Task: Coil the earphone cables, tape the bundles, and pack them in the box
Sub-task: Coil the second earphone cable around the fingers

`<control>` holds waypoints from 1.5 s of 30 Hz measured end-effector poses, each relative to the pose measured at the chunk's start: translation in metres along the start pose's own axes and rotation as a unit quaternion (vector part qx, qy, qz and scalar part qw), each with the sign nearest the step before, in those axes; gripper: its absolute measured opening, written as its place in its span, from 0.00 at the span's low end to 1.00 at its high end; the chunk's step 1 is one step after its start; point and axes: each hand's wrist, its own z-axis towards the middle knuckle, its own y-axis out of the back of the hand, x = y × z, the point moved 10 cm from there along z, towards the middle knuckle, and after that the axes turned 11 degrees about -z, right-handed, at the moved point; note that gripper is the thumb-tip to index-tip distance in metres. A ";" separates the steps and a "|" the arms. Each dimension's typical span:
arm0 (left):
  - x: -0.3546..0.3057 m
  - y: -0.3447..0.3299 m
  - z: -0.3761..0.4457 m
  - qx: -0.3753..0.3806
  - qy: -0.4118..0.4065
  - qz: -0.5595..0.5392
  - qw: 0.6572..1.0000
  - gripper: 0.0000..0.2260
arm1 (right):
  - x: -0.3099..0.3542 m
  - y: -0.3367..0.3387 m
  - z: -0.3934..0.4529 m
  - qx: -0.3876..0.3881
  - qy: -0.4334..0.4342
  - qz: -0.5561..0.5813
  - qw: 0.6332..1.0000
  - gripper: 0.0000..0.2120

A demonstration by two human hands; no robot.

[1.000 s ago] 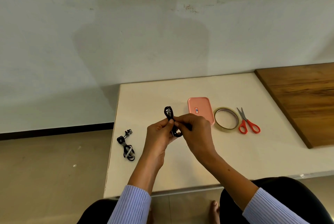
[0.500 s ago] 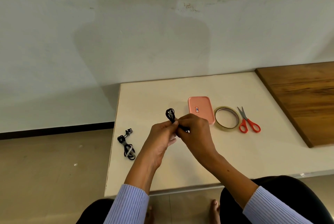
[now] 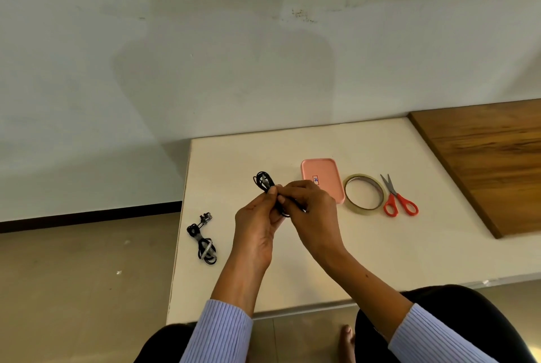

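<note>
My left hand [image 3: 257,225] and right hand [image 3: 311,210] meet above the white table [image 3: 380,260], both with fingers curled, pinching one coiled black earphone cable [image 3: 265,182]; its loop projects up beyond my fingertips. A second coiled earphone bundle [image 3: 203,241] lies on the table near its left edge, well apart from my hands. Beyond my right hand sits the pink box [image 3: 322,175], then the tape roll [image 3: 364,193], then the red-handled scissors [image 3: 396,198].

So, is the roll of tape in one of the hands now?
No, the roll of tape lies on the table between the pink box and the scissors.
</note>
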 end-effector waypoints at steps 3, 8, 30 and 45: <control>0.002 0.002 0.001 -0.013 -0.009 0.017 1.000 0.10 | -0.008 0.005 0.004 0.018 -0.037 0.042 0.998 0.09; 0.001 0.001 0.000 -0.023 -0.035 0.057 0.997 0.10 | -0.015 0.009 0.005 0.011 -0.072 0.076 0.994 0.07; -0.019 0.000 -0.006 -0.069 -0.092 0.132 0.985 0.08 | -0.019 0.011 0.009 0.045 -0.088 0.105 0.990 0.06; -0.024 -0.018 -0.021 0.005 -0.141 0.306 0.942 0.11 | -0.067 0.099 0.022 -0.059 -0.063 -0.272 0.958 0.02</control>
